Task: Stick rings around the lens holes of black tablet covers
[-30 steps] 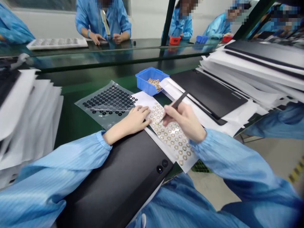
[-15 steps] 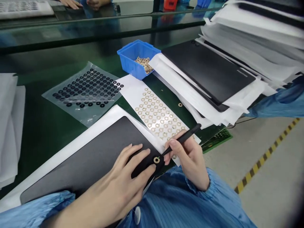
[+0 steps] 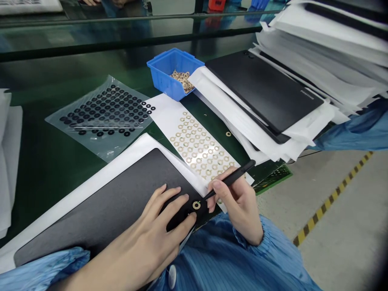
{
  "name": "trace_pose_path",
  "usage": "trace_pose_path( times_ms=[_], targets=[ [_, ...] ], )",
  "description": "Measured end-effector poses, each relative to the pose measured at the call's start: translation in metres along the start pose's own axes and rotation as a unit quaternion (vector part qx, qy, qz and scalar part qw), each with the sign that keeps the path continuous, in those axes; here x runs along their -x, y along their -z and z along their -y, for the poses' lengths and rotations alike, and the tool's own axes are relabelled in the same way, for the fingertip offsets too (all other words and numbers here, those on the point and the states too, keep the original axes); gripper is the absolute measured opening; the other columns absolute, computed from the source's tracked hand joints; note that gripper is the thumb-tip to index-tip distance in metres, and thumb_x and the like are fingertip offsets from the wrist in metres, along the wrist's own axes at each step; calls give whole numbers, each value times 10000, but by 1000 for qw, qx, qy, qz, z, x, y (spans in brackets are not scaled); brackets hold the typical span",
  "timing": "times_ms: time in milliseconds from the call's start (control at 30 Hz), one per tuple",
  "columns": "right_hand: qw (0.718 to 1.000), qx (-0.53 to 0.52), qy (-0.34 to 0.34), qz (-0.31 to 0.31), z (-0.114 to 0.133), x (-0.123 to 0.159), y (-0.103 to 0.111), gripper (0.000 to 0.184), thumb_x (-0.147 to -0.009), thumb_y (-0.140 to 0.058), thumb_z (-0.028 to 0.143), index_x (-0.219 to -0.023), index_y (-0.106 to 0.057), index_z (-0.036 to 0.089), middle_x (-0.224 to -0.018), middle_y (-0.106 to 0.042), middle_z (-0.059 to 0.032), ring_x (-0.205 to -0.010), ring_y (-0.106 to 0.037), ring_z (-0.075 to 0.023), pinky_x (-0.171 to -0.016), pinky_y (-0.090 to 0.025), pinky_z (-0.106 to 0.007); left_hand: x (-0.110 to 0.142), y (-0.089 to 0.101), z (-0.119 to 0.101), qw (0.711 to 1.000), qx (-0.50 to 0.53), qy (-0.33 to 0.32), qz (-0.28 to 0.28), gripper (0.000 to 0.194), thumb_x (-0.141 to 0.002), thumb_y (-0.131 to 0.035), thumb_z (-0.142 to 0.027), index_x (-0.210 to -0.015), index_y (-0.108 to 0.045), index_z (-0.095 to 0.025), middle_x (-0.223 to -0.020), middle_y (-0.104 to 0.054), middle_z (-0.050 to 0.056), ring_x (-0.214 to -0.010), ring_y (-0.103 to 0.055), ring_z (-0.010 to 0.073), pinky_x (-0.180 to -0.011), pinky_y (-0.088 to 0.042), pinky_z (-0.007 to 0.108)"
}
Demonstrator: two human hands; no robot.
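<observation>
A black flat panel (image 3: 121, 202) lies in front of me on a white sheet. My left hand (image 3: 154, 238) rests flat on its near right corner, fingers spread. My right hand (image 3: 239, 206) is closed on black tweezers (image 3: 232, 180), whose tip holds a small gold ring (image 3: 196, 205) at the panel's corner. Just beyond lies a white sheet of gold rings (image 3: 198, 145).
A clear bag of black rings (image 3: 104, 113) lies to the left on the green mat. A blue bin (image 3: 174, 70) holds loose gold rings. Stacked black panels with white sheets (image 3: 273, 93) fill the right side. Other people's hands show at the top.
My view dropped toward the near edge. My right hand came back from the ring sheet to the panel's corner with a gold ring on the tweezers; my left hand moved onto the panel.
</observation>
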State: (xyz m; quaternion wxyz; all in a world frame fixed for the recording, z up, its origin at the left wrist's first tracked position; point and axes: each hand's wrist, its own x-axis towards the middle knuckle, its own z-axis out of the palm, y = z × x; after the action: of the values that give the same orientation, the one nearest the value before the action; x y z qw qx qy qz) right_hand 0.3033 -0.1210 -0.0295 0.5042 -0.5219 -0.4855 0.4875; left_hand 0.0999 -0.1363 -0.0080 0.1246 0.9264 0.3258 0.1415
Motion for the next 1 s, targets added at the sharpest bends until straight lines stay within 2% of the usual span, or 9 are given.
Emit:
trace_pose_path(
  times_ms=[433, 600, 700, 867, 1000],
  targets=[
    [1000, 10, 24, 3, -3, 3, 1, 159, -885, -555, 311, -775, -509, 206, -537, -550, 35, -395, -554, -116, -380, -481, -242, 1, -1, 6, 1000, -3, -21, 18, 400, -910, -418, -144, -1291, -515, -218, -1261, -540, 69, -1294, -364, 251, -1106, -321, 508],
    [996, 3, 90, 5, -10, 8, 1, 51, -902, -528, 205, -855, -526, 224, -701, -561, 14, -463, -565, -103, -427, -480, -256, -1, -4, 4, 999, -29, -11, 26, 427, -923, -418, -171, -1347, -463, -197, -1281, -532, 67, -1262, -385, 256, -1105, -306, 494],
    [990, -39, 136, -15, -15, 11, -1, 87, -920, -483, 166, -930, -525, 242, -824, -558, 4, -483, -574, -89, -427, -483, -256, -3, -4, 4, 998, -52, -17, 32, 436, -919, -430, -183, -1354, -456, -190, -1276, -538, 68, -1224, -411, 265, -1084, -317, 494],
    [986, -88, 140, -11, -18, 13, -3, 84, -922, -480, 181, -960, -522, 242, -849, -565, -7, -505, -589, -103, -422, -506, -265, -6, -6, 1, 997, -78, -20, 15, 412, -905, -458, -245, -1310, -503, -183, -1229, -570, 78, -1166, -444, 281, -1067, -301, 505],
    [987, -68, 149, -9, -20, 15, 0, 67, -916, -489, 199, -964, -511, 240, -832, -572, -14, -513, -589, -118, -434, -511, -281, -3, -12, -1, 994, -105, -2, -21, 389, -903, -426, -241, -1274, -535, -196, -1211, -575, 98, -1120, -462, 294, -1063, -232, 571]
  ],
)
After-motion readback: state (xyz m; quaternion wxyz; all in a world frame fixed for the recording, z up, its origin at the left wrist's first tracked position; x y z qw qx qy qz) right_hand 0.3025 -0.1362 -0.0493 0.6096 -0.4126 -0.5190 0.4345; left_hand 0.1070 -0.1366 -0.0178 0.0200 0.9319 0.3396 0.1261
